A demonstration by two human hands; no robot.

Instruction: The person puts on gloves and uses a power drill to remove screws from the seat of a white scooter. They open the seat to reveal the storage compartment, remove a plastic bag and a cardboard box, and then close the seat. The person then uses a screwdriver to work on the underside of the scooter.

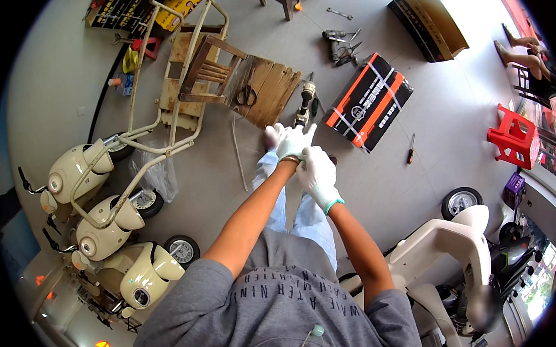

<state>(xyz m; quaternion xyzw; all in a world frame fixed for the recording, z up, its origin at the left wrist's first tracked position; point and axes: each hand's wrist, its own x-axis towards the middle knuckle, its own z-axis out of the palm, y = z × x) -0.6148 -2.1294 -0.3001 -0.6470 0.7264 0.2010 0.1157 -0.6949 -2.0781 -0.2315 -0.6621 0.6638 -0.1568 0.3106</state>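
Observation:
Both my hands wear white knit gloves and meet in the middle, above my jeans. My left hand [294, 142] has its thumb stretched out to the side and its fingers pointing away from me. Against its wrist, my right hand [319, 178] pinches the cuff of the left glove, its fingertips partly hidden. The right glove has a green cuff edge. Just beyond the left hand, a cordless drill [306, 98] lies on the floor. To its right sits a black and orange carton [371, 103] bound with pale straps.
Scissors [247, 95] lie on a worn wooden board [271, 85] beside a wooden chair [211, 72]. A screwdriver [411, 149], a wrench [340, 13] and more power tools [340, 46] are on the floor. Cream scooters [102, 221], a metal frame [174, 105] and a red stool [514, 137] stand around.

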